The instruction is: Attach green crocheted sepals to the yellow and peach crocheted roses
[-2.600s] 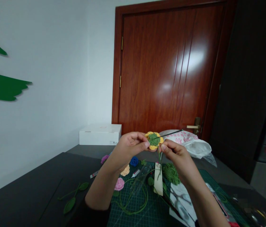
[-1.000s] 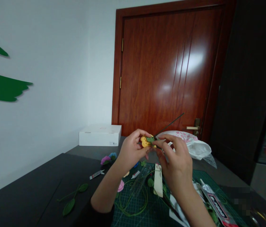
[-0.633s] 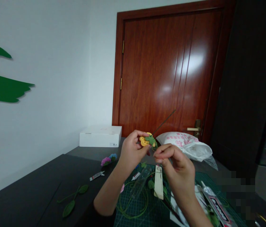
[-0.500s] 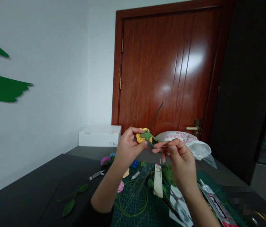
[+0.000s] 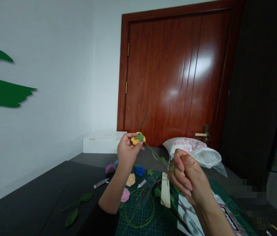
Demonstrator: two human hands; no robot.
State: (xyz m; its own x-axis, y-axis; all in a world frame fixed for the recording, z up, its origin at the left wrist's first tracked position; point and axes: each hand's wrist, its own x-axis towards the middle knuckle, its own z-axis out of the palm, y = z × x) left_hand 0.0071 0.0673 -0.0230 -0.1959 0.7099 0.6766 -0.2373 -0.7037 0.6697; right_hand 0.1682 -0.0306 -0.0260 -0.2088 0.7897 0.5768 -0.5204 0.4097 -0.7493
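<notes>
My left hand (image 5: 128,152) pinches a yellow crocheted flower (image 5: 135,141), its green calyx (image 5: 139,137) turned upward. From the calyx a thin dark green stem wire (image 5: 144,119) sticks up. A green yarn strand (image 5: 150,147) with leaf-like green bits (image 5: 161,160) runs from the flower down to my right hand (image 5: 185,170). That hand is closed like a fist around the strand's end; whatever else lies inside the fingers is hidden. Below it a cream card (image 5: 165,190) lies on the green cutting mat (image 5: 159,216).
Blue (image 5: 139,170), peach (image 5: 130,179) and pink (image 5: 125,194) crocheted roses lie near my left forearm. Green leaves (image 5: 71,217) and a small glue tube (image 5: 100,183) are on the left. Scissors (image 5: 189,223) and a large tube (image 5: 229,216) lie right. Behind stand a white box (image 5: 101,144) and a bag (image 5: 182,144).
My hands have moved apart: the left one leftward with the flower, the right one rightward and down, now fisted. The strand between them is stretched out. The needle-like sliver seen earlier is hidden.
</notes>
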